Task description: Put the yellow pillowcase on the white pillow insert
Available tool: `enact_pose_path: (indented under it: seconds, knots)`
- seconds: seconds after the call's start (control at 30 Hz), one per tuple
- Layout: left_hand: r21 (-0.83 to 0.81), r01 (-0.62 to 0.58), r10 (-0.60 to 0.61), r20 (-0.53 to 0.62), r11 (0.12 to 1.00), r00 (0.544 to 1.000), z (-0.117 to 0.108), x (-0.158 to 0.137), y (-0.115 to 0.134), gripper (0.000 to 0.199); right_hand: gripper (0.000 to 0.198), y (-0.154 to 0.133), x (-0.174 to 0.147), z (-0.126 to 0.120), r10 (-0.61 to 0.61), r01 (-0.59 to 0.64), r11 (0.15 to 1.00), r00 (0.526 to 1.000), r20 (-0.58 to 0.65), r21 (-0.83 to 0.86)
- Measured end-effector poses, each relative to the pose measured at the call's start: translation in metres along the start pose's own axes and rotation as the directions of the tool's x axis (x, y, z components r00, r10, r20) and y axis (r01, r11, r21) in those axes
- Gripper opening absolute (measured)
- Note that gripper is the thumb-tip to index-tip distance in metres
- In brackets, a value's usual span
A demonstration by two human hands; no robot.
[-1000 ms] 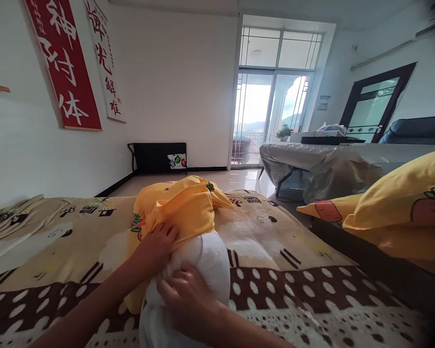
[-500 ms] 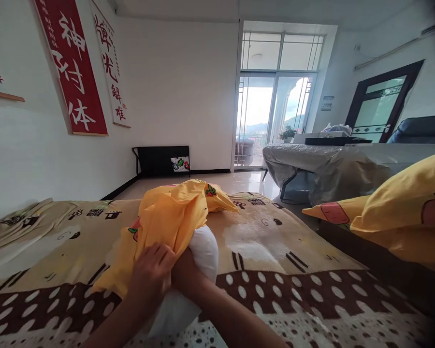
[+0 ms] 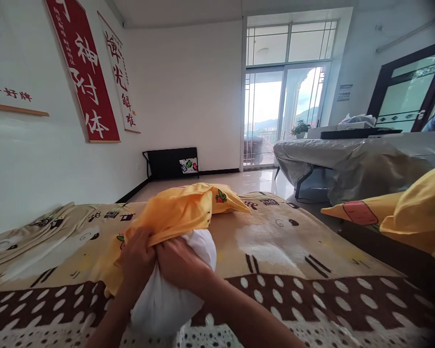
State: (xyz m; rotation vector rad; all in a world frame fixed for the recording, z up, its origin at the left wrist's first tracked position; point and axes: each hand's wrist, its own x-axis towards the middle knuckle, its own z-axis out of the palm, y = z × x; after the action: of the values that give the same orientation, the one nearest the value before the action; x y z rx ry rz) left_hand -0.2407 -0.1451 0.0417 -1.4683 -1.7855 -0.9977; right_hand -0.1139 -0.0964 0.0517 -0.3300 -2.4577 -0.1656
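Note:
A yellow pillowcase with carrot prints lies bunched over the far part of a white pillow. My left hand is closed on the near left edge of the pillowcase. Beside it, my right hand is closed on the white pillow just under the pillowcase's open edge, its fingertips partly hidden by cloth. The pillow's near end shows bare below my wrists, and a rounded part bulges out right of my right hand. Both lie over a beige and brown patterned blanket.
Another yellow pillow with carrot prints sits at the right. Beyond the bed, a table covered in plastic stands near the glass sliding door. A black folded panel leans against the far wall.
My right hand has drawn back out from under the pillowcase and its knuckles now show. My left hand has shifted left, pulling the pillowcase edge with it. The view has turned slightly left.

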Motion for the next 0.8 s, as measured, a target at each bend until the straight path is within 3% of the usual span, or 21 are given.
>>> enact_pose_path:
  seconds: [0.07, 0.13, 0.2, 0.3, 0.37, 0.43, 0.53, 0.6, 0.67, 0.73, 0.8]
  knots:
    - [0.025, 0.055, -0.058, 0.168, 0.998, 0.984, 0.006, -0.012, -0.011, 0.028, 0.030, -0.003, -0.048, -0.001, -0.134, 0.132, 0.991, 0.989, -0.068, -0.038]
    - [0.042, 0.104, -0.111, 0.227, 0.994, 0.968, 0.009, -0.023, -0.018, 0.035, 0.031, -0.003, -0.102, 0.011, -0.242, 0.224, 0.970, 0.940, -0.242, -0.100]
    - [0.045, 0.141, -0.148, 0.206, 0.989, 0.967, 0.006, -0.028, -0.017, 0.037, 0.032, -0.005, -0.149, 0.037, -0.135, 0.071, 0.984, 0.894, -0.428, -0.162]
    - [0.088, 0.054, -0.072, 0.213, 0.995, 0.974, -0.002, -0.022, 0.005, 0.030, 0.049, -0.016, -0.183, 0.090, 0.004, -0.105, 0.964, 0.924, -0.382, -0.244]
    - [0.167, -0.119, 0.065, 0.298, 0.979, 0.953, -0.006, -0.015, 0.029, 0.028, 0.061, -0.025, -0.179, 0.122, 0.063, -0.134, 0.967, 0.950, -0.306, -0.217]
    - [0.224, -0.281, 0.176, 0.397, 0.933, 0.901, -0.008, -0.008, 0.053, 0.030, 0.067, -0.028, -0.162, 0.144, 0.152, -0.197, 0.968, 0.953, -0.264, -0.157]
    - [0.231, -0.399, 0.260, 0.463, 0.887, 0.847, -0.007, -0.003, 0.076, 0.038, 0.053, -0.018, -0.126, 0.157, 0.281, -0.323, 0.941, 0.914, -0.294, -0.103]
    - [0.233, -0.451, 0.343, 0.388, 0.862, 0.856, -0.011, -0.001, 0.081, 0.042, 0.040, -0.006, -0.101, 0.150, 0.296, -0.338, 0.938, 0.896, -0.330, -0.074]
    - [0.243, -0.509, 0.469, 0.206, 0.826, 0.859, -0.021, 0.005, 0.083, 0.038, 0.033, 0.005, -0.075, 0.130, 0.321, -0.348, 0.937, 0.892, -0.319, -0.029]
    - [0.257, -0.569, 0.585, 0.017, 0.781, 0.811, -0.037, 0.014, 0.087, 0.033, 0.032, 0.013, -0.049, 0.099, 0.379, -0.389, 0.921, 0.883, -0.276, 0.023]
    - [0.285, -0.608, 0.653, -0.095, 0.741, 0.752, -0.056, 0.027, 0.094, 0.030, 0.032, 0.019, -0.028, 0.060, 0.413, -0.412, 0.909, 0.875, -0.253, 0.058]
